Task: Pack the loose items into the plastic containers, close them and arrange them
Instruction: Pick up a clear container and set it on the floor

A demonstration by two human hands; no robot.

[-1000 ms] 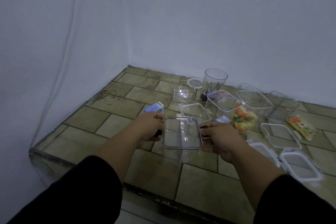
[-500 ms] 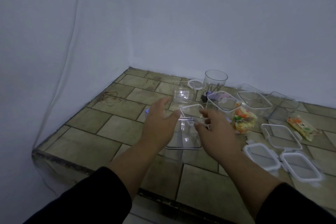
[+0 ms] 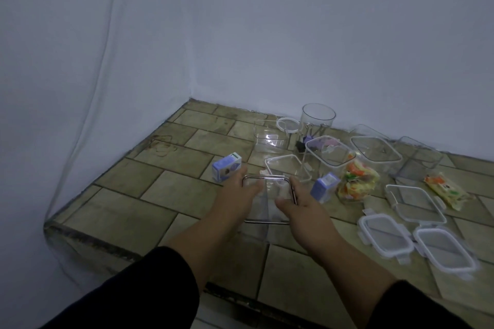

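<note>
After briefly letting go, the left hand (image 3: 236,192) and right hand (image 3: 300,204) again pinch the clear container's (image 3: 267,195) walls, thumbs inside, near the counter's (image 3: 133,208) front edge. Packing looks unstarted.

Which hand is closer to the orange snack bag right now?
Right. The right hand sits just left of the orange snack bag, with a blue carton between them; the left hand is farther left, across the clear container.

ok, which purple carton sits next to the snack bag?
The purple carton by the right hand, beside the snack bag; the other carton stands alone further left.
</note>
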